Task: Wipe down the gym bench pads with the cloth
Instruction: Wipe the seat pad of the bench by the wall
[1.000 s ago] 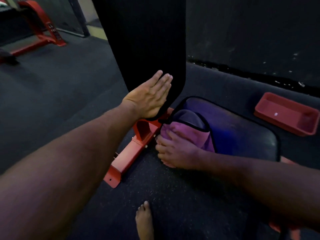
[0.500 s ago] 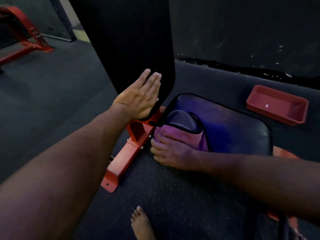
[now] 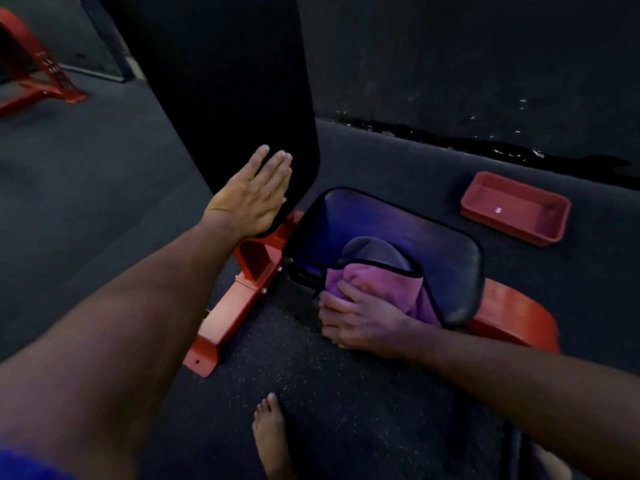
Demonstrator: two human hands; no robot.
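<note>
Wiping seat pad (image 3: 446, 258) at its 7 o'clock edge, right hand (image 3: 360, 323) fingers curling on cloth (image 3: 381, 282), left hand (image 3: 252, 199) pressing flat on back pad (image 3: 221, 81), seemingly still unwiped.

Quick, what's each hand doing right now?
Left hand: open, flat against the back pad.
Right hand: fingers curled on the cloth, pressing it to the seat pad.

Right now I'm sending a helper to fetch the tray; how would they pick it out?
Start at the bench's upright back pad, then go right past the seat pad toward the dark wall. On the floor there lies the red tray, shallow, rectangular and apart from the bench, unlike the red frame bolted under it.
</note>
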